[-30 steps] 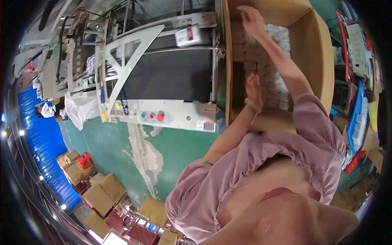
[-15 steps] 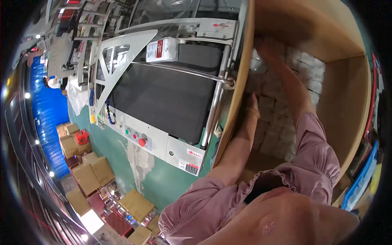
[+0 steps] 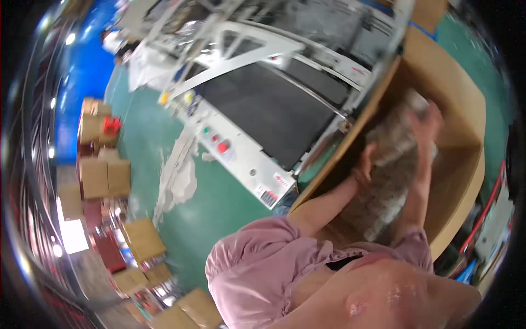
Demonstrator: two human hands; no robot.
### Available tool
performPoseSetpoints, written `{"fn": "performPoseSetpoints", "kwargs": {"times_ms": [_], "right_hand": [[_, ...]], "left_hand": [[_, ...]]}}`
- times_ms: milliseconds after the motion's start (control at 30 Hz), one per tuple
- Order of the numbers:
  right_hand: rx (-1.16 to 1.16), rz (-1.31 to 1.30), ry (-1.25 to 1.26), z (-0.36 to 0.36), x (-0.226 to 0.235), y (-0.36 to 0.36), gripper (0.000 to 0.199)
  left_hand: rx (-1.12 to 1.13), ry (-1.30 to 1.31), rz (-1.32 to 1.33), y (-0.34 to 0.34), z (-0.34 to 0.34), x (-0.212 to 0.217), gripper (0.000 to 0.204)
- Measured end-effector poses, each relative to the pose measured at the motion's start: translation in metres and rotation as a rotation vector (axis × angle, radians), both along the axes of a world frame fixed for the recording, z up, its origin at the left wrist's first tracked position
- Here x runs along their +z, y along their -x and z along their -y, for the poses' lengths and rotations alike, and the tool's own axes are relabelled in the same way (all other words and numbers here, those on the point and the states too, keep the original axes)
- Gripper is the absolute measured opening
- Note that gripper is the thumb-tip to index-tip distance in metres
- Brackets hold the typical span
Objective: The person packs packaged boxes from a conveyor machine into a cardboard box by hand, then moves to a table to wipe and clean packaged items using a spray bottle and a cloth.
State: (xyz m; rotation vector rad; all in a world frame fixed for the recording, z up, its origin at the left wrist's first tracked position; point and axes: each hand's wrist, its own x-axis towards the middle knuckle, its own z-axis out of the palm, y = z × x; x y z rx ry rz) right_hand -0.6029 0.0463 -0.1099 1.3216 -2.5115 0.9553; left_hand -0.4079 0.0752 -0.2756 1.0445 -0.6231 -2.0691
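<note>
Inside a deep brown cardboard box (image 3: pixel 457 101), both my hands reach down among whitish packs in clear wrap. A short row of these wrapped packs (image 3: pixel 392 134) sits raised and slanted between my hands, smeared by motion. My left hand (image 3: pixel 364 165) presses at the row's near-left end, fingers pointing up. My right hand (image 3: pixel 426 125) grips its far-right side with bent fingers. More wrapped packs (image 3: pixel 378 205) lie lower in the box, between my forearms.
Left of the box stands a machine with a black conveyor belt (image 3: pixel 274 112), a metal frame and a red button (image 3: pixel 222 147). Cardboard boxes (image 3: pixel 96 178) are stacked on the green floor (image 3: pixel 219 197) farther left. A red bar (image 3: pixel 485 208) runs right of the box.
My view has turned and shifted. My right hand has come back from the box's far end, and a row of wrapped packs is now raised between my hands.
</note>
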Motion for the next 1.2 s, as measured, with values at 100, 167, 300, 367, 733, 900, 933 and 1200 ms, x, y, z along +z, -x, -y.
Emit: {"fn": "performPoseSetpoints", "kwargs": {"times_ms": [100,167,300,367,733,900,933,1200], "right_hand": [[0.218,0.169,0.477,-0.048,0.068,0.008,0.066],[0.359,0.313,0.644,-0.081,0.15,-0.026,0.064],[0.723,0.002,0.764,-0.089,0.246,-0.101,0.065],[0.812,-0.149,0.789,-0.097,0.275,-0.139,0.074],[0.575,0.312,0.78,-0.007,0.302,-0.278,0.043],[0.475,1.022,0.731,0.095,0.236,-0.233,0.042],[0.426,1.148,0.626,0.11,0.215,-0.225,0.044],[-0.498,1.271,0.102,0.148,0.033,-0.184,0.066]], "left_hand": [[-0.236,-0.053,-0.191,-0.01,0.0,0.085,0.051],[-0.438,-0.169,-0.161,-0.045,0.021,0.222,0.055],[-0.548,0.307,-0.207,-0.104,0.054,0.283,0.083],[-0.678,0.497,-0.294,-0.115,0.066,0.313,0.106],[-0.454,0.749,-0.15,-0.288,0.085,0.318,0.094],[-0.373,0.481,-0.2,-0.351,0.079,0.29,0.087],[-0.41,0.429,-0.131,-0.367,0.08,0.282,0.087],[0.079,0.404,-0.016,-0.445,0.037,0.27,0.092]]}}
